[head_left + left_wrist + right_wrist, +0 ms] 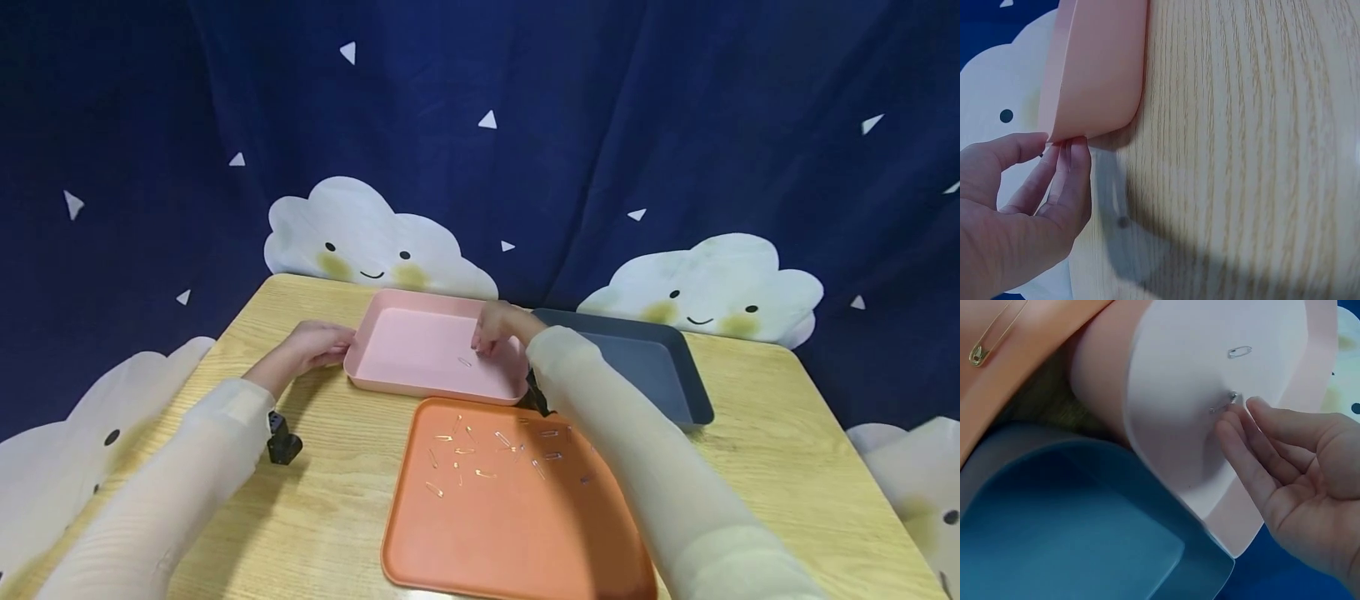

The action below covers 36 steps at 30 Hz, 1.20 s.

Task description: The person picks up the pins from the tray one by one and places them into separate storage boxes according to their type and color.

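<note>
My left hand (318,343) pinches the left end of a shallow pink tray (1100,75), its thumb at the rim and its fingertips against the end wall. Over the right part of the pink tray, my right hand (1310,469) reaches in with loosely bent fingers. Right at its fingertips, a small silver safety pin (1234,397) shows against the tray floor, partly hidden; the thumb looks slightly apart from the other fingers. Another silver safety pin (1240,352) lies on the tray floor close by.
An orange tray (465,542) in front holds several scattered safety pins (486,474), gold and silver. At the right stands a dark blue-grey tray (648,367), partly behind my right sleeve. All three trays are on a wooden table (330,500), with a dark blue cloud-patterned curtain (420,108) behind.
</note>
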Each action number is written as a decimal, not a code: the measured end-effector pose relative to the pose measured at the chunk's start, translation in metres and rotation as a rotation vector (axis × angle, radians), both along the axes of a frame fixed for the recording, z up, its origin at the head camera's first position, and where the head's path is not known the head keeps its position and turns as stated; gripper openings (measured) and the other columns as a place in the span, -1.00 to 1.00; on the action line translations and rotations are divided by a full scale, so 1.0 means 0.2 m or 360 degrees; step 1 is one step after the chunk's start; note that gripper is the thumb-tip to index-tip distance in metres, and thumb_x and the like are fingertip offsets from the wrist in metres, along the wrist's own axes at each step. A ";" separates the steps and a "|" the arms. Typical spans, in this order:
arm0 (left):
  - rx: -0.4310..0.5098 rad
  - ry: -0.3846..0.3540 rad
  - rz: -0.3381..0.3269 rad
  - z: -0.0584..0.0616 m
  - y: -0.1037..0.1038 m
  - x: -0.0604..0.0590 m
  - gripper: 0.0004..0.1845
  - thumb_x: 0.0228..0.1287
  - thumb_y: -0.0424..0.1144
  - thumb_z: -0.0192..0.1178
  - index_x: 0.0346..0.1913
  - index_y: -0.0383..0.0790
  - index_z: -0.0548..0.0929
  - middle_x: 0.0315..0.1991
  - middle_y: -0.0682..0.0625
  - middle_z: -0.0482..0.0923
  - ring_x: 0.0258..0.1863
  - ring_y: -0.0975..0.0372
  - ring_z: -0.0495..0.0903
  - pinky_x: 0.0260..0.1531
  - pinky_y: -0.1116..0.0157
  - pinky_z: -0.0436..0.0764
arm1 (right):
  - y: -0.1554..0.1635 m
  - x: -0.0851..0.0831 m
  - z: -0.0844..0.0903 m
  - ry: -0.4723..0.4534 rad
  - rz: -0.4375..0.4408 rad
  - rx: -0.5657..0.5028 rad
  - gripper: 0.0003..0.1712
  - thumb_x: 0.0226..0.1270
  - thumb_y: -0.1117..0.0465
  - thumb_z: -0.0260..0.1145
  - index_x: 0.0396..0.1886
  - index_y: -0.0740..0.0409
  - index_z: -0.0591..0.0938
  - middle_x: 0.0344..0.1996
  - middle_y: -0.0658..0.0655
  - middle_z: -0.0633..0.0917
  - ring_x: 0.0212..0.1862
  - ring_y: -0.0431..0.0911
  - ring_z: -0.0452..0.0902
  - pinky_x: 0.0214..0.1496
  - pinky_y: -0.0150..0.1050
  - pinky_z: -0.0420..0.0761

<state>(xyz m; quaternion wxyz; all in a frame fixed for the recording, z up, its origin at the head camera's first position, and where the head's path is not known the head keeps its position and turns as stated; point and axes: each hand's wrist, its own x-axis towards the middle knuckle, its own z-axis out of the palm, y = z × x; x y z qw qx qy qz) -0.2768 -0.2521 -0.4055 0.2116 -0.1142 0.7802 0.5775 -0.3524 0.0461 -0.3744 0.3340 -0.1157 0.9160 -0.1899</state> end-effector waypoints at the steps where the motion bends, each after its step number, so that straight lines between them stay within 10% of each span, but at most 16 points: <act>1: 0.0001 0.0005 0.0002 0.00 0.00 0.00 -0.44 0.39 -0.28 0.00 0.37 -0.50 0.25 0.38 -0.34 0.27 -0.28 0.53 0.54 -0.04 0.51 0.65 | 0.01 0.00 0.01 0.0005 -0.0003 -0.0023 -0.79 0.19 0.42 0.32 -0.16 0.35 0.71 -0.46 0.08 0.66 -0.45 -0.19 0.53 0.04 -0.20 0.71; 9: 0.0042 0.0014 0.0008 0.00 0.00 0.00 -0.43 0.40 -0.28 0.02 0.35 -0.55 0.24 0.09 -0.12 0.54 -0.34 0.54 0.55 -0.07 0.50 0.66 | 0.07 0.06 0.08 0.0057 0.0019 -0.0228 -0.71 0.20 0.37 0.31 -0.06 0.33 0.68 -0.33 0.14 0.72 -0.40 -0.21 0.55 0.02 -0.20 0.72; 15: -0.0016 0.0011 0.0007 0.00 0.00 0.00 -0.43 0.40 -0.25 0.02 0.36 -0.52 0.25 0.29 -0.27 0.39 -0.31 0.53 0.54 -0.05 0.50 0.66 | 0.13 0.16 0.12 0.0101 0.0148 -0.0387 -0.68 0.20 0.39 0.26 -0.04 0.37 0.64 -0.20 0.25 0.72 -0.43 -0.24 0.53 -0.26 -0.39 0.67; 36: 0.0039 0.0033 0.0055 0.00 0.01 0.02 -0.42 0.35 -0.31 0.06 0.34 -0.56 0.27 -0.28 0.12 0.59 -0.40 0.54 0.55 -0.19 0.53 0.68 | 0.42 0.70 0.05 0.0118 0.0257 -0.0751 -0.84 0.11 0.39 0.36 -0.28 0.37 0.67 -0.44 0.27 0.72 -0.45 -0.17 0.56 -0.37 -0.40 0.61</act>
